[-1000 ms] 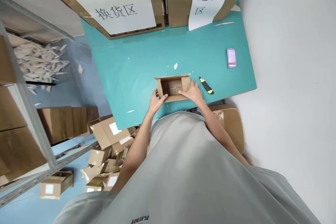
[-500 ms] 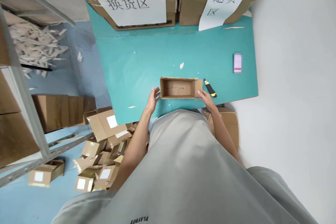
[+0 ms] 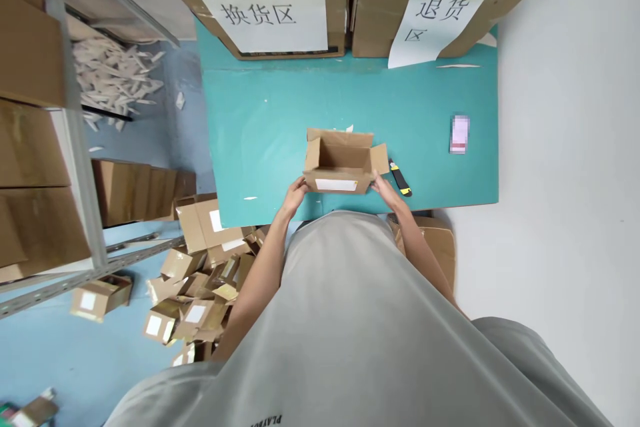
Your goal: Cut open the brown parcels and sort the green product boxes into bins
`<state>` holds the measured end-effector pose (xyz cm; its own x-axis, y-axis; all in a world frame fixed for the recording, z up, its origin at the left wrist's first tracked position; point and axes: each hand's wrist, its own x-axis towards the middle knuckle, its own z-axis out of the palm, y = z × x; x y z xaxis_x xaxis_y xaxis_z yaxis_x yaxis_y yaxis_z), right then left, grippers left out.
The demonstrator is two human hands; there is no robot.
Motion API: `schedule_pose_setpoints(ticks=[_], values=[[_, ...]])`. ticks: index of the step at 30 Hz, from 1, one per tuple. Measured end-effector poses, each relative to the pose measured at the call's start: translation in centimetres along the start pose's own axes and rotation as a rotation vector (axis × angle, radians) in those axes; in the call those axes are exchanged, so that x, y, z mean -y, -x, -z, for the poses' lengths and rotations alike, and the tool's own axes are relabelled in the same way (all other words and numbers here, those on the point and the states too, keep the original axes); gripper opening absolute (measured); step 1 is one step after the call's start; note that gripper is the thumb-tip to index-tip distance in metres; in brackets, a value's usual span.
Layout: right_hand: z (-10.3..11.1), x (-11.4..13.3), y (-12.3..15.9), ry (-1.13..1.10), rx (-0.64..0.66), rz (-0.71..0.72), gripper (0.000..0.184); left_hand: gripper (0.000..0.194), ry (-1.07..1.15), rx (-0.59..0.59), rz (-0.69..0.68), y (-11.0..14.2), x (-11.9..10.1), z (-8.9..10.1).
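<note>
A small cardboard box (image 3: 336,140) stands on the teal tabletop in front of me, its top flaps spread and its inside showing nothing that I can make out. The near side carries a white label (image 3: 336,185). At the near left corner, my left hand (image 3: 296,195) is closed on the cardboard. My right hand (image 3: 384,188) pinches the near right corner, just below the raised right flap. A black and yellow utility knife (image 3: 401,179) lies to the right of the box, close to my right hand.
Two large cartons (image 3: 373,20) of green-and-white packs stand along the table's (image 3: 260,133) far edge, with paper signs on them. A blurred pinkish item (image 3: 459,134) lies at the right. Left are shelving with boxes (image 3: 35,147) and a heap of cartons (image 3: 200,300) on the floor.
The flaps have gone from folded inward to spread outward, and the labelled near side now shows. My left hand, apart from the box half a second ago, has taken hold of its left corner.
</note>
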<state>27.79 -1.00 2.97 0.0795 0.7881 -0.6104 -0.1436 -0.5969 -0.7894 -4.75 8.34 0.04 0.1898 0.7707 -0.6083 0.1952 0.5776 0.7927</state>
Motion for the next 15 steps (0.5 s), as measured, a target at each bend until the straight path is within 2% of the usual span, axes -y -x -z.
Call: schedule_pose_setpoints(ticks=[3, 6, 9, 12, 15], values=[[1.6, -0.3, -0.8, -0.095, -0.001, -0.04, 0.102, 0.061, -0.015, 0.012, -0.021, 0.6, 0.0, 0.3], [2.2, -0.8, -1.9, -0.111, -0.019, -0.027, 0.097, 0.06, -0.028, -0.079, -0.046, 0.5, 0.0, -0.3], [1.5, -1.5, -2.9, -0.049, -0.053, 0.031, 0.088, 0.059, -0.047, -0.162, -0.072, -0.3, -0.1, -1.5], [0.2, -2.1, -3.2, 0.055, -0.025, 0.116, 0.104, 0.059, -0.095, -0.171, -0.106, -1.1, -0.3, -2.7], [-0.6, -2.4, -3.0, 0.212, -0.064, 0.203, 0.117, 0.062, -0.16, -0.163, -0.153, -1.2, -0.9, -3.3]])
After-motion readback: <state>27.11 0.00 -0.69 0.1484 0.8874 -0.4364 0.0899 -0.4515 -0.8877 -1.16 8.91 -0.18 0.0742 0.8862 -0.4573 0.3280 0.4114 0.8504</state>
